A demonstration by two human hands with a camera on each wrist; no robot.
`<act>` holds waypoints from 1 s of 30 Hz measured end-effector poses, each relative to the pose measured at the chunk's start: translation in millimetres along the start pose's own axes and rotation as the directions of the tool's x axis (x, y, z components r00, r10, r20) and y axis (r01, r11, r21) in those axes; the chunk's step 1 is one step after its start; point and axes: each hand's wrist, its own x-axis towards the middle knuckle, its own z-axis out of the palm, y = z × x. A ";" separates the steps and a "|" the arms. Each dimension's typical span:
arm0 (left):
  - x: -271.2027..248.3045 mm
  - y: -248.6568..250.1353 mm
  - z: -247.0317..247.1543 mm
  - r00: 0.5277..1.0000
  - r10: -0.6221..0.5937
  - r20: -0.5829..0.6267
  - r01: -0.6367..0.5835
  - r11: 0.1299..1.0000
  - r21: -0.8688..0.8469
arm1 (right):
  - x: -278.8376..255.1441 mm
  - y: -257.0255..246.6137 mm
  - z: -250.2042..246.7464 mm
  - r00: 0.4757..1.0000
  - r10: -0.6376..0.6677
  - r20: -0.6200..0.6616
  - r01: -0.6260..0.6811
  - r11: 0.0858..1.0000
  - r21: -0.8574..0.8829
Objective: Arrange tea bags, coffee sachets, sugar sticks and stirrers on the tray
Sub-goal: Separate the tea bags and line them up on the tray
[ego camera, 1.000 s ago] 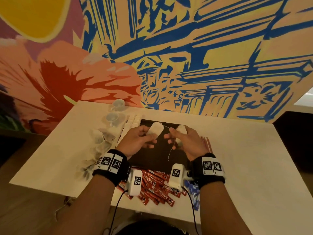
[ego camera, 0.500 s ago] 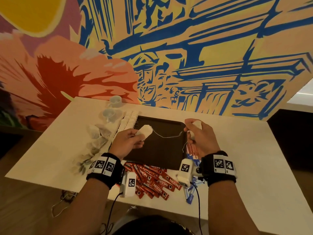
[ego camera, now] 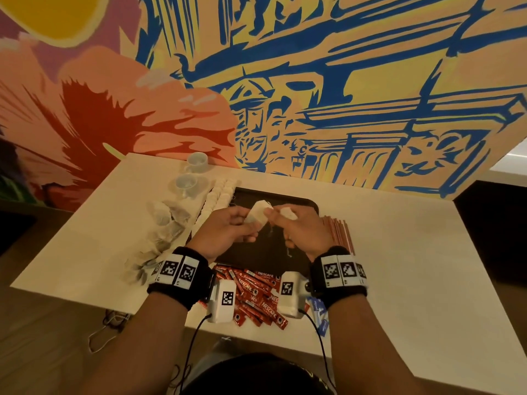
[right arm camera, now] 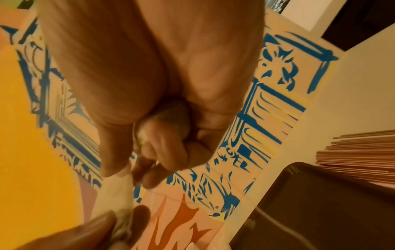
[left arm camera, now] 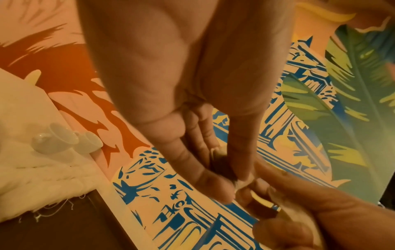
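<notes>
Hands meet above a dark tray (ego camera: 302,201) on a pale table (ego camera: 399,252), set against a brightly painted mural wall (ego camera: 342,81). The left hand (ego camera: 225,235) pinches a white tea bag (ego camera: 258,213) between thumb and fingers, holding it in the air over the tray's middle. The right hand (ego camera: 299,232), just beside it, has its fingers curled round a second tea bag (ego camera: 288,213), and its thumb and forefinger touch the corner of the first; a thin string (ego camera: 288,246) dangles below the right hand toward the tray. Both wrists carry black bands with printed markers.

Supplies ring the tray on the table. Red coffee sachets (ego camera: 256,297) lie heaped at its near edge (several hidden under the wrist cameras), with blue packets (ego camera: 320,315) at the right end of the heap. Reddish stirrers (ego camera: 339,232) lie side by side just right of the tray. White sugar sticks (ego camera: 216,201) run in a row along its left edge, and loose tea bags (ego camera: 165,220) are scattered further left. Two small white cups (ego camera: 189,175) stand near the wall.
</notes>
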 end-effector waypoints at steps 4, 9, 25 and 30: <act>-1.1 3.0 -15.6 0.990 -0.005 0.138 0.007 1.000 -0.013 | 9.4 -11.9 9.4 0.990 -0.125 0.059 0.132 0.983 -0.126; 5.9 13.4 -40.2 0.987 0.020 0.156 -0.035 0.995 0.094 | 25.7 -28.5 15.2 0.970 -0.170 0.172 0.210 0.947 -0.245; 87.7 -11.2 -174.5 0.988 -0.009 -0.157 0.083 0.878 0.471 | 86.6 3.5 44.9 0.914 0.325 -0.242 -0.335 0.942 0.001; 128.6 -40.6 -195.0 0.989 -0.120 -0.091 0.150 0.779 0.608 | 98.1 27.3 57.2 0.844 0.514 -0.153 -0.446 0.831 0.333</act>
